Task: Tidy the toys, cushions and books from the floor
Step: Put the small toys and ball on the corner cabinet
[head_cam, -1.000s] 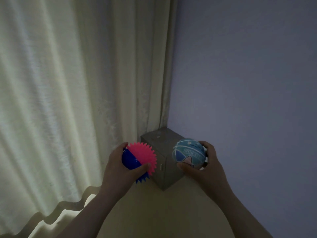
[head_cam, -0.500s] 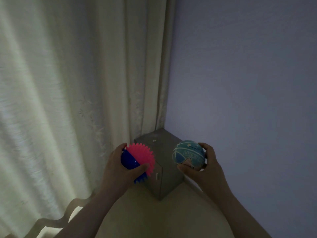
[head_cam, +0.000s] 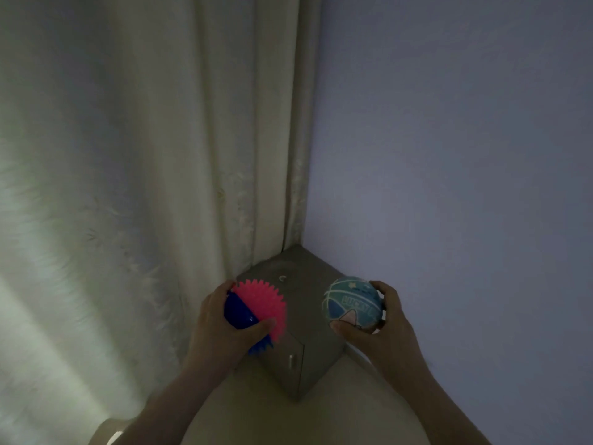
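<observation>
Toys are off the floor, two of them at least; my left hand (head_cam: 221,319) curls round the spiky pink-and-blue ball (head_cam: 256,311), my right hand (head_cam: 382,326) cups the pale blue ball (head_cam: 351,305), thumbs in front; both hang over the small grey cabinet (head_cam: 308,354) in the corner, arms outstretched; neither is stowed yet, I judge; cushions and books are out of view.

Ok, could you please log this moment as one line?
left hand grips spiky ball | right hand grips blue ball | both near grey cabinet | none set down
</observation>
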Available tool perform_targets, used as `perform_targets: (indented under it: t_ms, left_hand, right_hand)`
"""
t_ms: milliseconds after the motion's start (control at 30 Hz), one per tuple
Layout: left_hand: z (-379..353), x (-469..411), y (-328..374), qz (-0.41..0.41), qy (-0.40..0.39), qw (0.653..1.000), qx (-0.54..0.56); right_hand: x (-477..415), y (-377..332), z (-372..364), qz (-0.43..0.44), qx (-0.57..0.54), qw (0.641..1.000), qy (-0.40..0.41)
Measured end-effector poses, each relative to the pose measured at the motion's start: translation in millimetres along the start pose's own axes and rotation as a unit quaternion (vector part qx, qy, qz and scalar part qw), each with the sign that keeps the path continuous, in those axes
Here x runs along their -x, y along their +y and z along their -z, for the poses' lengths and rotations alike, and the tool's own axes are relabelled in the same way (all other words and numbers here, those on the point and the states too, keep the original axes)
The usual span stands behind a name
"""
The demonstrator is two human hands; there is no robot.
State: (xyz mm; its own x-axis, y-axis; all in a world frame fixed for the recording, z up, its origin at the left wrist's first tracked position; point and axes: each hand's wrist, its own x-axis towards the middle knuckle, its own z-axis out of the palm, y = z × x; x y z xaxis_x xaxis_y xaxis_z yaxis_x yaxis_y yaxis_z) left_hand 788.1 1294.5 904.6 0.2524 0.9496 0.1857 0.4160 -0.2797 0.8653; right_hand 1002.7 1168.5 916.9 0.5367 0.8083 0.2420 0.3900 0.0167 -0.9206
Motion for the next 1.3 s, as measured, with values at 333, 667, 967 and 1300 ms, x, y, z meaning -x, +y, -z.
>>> perform_targets:
  t_ms: [333, 667, 967, 1300]
  left_hand:
    - [-90, -139, -12, 0.036, 0.012, 0.999, -0.016]
    - [-155, -236, -44, 0.136, 0.018, 0.99, -0.039]
    - [-185, -345, -107, 0.186, 0.026, 0.981, -0.037]
    - [-211, -464, -188, 0.257, -0.078, 0.962, -0.05]
  right_hand:
    - [-169, 73, 5, -0.011, -0.002, 0.999, -0.039]
    - [-312, 144, -4, -0.05, 0.026, 0.993, -0.099]
    - [-410, 202, -76, -0.104, 0.046, 0.983, -0.147]
    - [-492, 267, -158, -0.201, 0.098, 0.958, -0.18]
